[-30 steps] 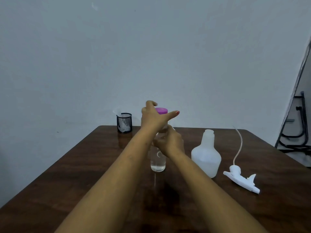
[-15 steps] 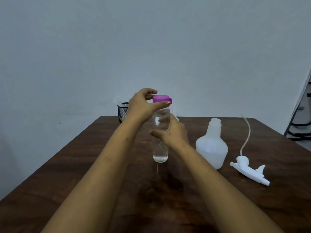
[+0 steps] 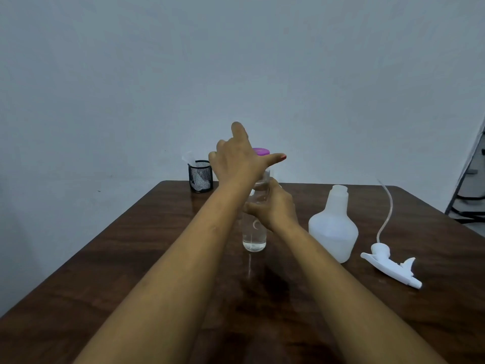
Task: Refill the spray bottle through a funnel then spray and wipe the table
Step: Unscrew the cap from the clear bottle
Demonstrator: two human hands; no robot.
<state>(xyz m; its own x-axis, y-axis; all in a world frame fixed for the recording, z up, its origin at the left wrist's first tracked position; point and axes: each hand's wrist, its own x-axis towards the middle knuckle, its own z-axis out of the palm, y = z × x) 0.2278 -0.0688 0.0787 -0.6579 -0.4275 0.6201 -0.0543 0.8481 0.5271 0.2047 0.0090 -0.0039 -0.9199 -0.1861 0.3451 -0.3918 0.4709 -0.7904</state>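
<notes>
Right hand (image 3: pixel 275 208) is clasping the water bottle (image 3: pixel 254 237); left hand (image 3: pixel 236 164) is working its purple cap (image 3: pixel 262 151) — grip unclear, probably unscrewing; funnel (image 3: pixel 188 156) needed next.

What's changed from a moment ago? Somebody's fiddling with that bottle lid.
The left hand has twisted on the purple cap: its fingers were curled over it, now the index finger sticks up and the thumb points right. The right hand holds the clear bottle as before. The spray bottle, trigger head and mesh cup have not moved.
</notes>
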